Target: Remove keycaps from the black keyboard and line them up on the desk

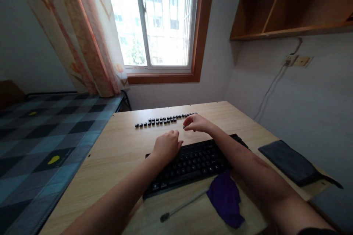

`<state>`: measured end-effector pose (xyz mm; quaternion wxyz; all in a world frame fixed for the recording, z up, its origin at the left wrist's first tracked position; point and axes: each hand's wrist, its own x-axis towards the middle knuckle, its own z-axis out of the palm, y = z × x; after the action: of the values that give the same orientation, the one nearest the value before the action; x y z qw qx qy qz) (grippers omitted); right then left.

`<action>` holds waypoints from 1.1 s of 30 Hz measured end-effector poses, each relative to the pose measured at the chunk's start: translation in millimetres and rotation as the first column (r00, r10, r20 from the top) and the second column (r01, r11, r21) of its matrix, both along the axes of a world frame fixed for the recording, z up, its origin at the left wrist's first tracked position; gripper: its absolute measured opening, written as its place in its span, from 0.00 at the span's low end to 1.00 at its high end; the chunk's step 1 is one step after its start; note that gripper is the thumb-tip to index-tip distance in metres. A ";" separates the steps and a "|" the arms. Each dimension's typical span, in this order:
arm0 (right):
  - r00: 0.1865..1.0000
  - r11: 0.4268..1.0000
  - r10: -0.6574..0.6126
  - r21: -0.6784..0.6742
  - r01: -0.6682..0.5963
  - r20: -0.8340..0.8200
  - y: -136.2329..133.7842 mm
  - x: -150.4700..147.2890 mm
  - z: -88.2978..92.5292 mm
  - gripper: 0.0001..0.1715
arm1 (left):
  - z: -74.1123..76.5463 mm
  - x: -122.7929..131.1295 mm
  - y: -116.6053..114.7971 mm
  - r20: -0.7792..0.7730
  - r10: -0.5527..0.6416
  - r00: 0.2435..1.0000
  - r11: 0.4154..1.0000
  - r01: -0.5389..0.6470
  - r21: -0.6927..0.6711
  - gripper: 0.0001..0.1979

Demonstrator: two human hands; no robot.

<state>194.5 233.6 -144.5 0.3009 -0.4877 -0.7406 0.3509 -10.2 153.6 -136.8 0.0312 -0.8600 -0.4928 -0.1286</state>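
A black keyboard (190, 161) lies at a slant on the wooden table. My left hand (167, 143) is over its back left edge, fingers curled; what they hold, if anything, is hidden. Beyond the keyboard, my right hand (196, 123) is just above the tabletop, its thumb and fingers pinched on a small black keycap (184, 127). Loose black keycaps (157, 121) stand in rows across the back of the table, to the left of and behind my right hand. In front of the keyboard are a purple cloth (226, 200) and a toothbrush (184, 205) with dark bristles.
The wooden table (116, 165) has a bed (55, 147) with a checked cover along its left. A dark pouch (288, 159) lies at the right edge. Behind are a window (165, 25) and curtain (82, 33); a shelf (286, 33) hangs upper right.
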 end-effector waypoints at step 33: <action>0.904 0.924 -0.318 0.308 0.228 0.286 78.6 -23.8 -44.4 0.08 | -18.1 7.1 -2.4 -0.087 0.022 0.996 0.990 -0.034 -0.135 0.16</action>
<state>170.7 312.2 -189.0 0.2820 -0.5941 -0.7445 0.1151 -3.1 151.2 -155.0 -0.0049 -0.8579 -0.5105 -0.0575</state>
